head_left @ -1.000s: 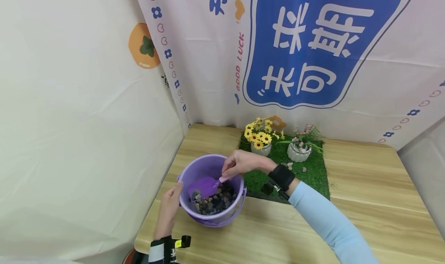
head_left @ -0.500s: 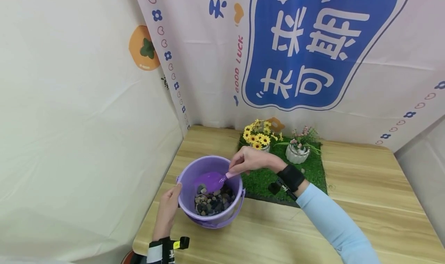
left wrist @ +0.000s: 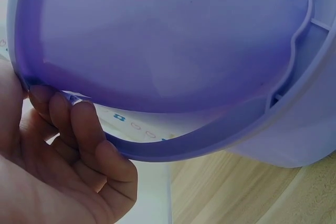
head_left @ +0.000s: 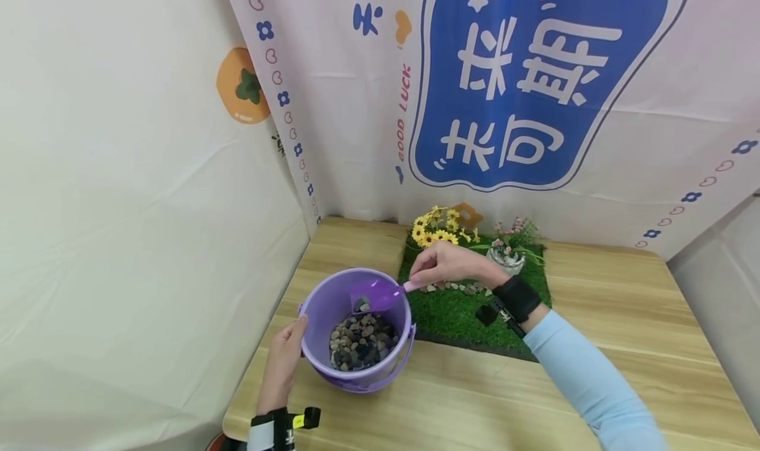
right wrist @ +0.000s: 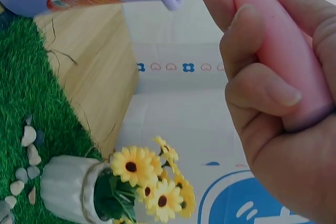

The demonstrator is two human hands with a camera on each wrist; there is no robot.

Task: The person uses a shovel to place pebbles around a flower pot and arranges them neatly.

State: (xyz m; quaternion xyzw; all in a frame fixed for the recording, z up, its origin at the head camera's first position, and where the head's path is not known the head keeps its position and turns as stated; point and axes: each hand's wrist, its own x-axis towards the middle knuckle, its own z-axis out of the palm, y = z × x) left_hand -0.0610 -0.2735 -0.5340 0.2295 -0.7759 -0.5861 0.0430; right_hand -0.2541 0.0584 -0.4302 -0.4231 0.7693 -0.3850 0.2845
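A purple bucket [head_left: 315,342] stands on the wooden table, its bottom covered with pebbles [head_left: 363,343]. My left hand [head_left: 284,352] grips the bucket's rim on the left; in the left wrist view its fingers curl around the bucket's edge [left wrist: 157,153]. With my right hand [head_left: 448,264] I hold a small toy shovel [head_left: 380,294] by its pink handle [right wrist: 283,51]. The shovel's purple blade is above the pebbles inside the bucket, near the far right rim, and carries a few stones [head_left: 361,304].
Right of the bucket lies a green turf mat [head_left: 457,316] with a row of pebbles [head_left: 460,286]. Yellow flowers [head_left: 436,227] in a white pot [right wrist: 68,187] and a pink-flowered pot [head_left: 507,260] stand on it. A printed curtain [head_left: 356,141] hangs behind the table [head_left: 617,306].
My right hand has moved up and to the right, lifting the shovel with stones off the pebbles toward the bucket's right rim. My left hand stays on the rim.
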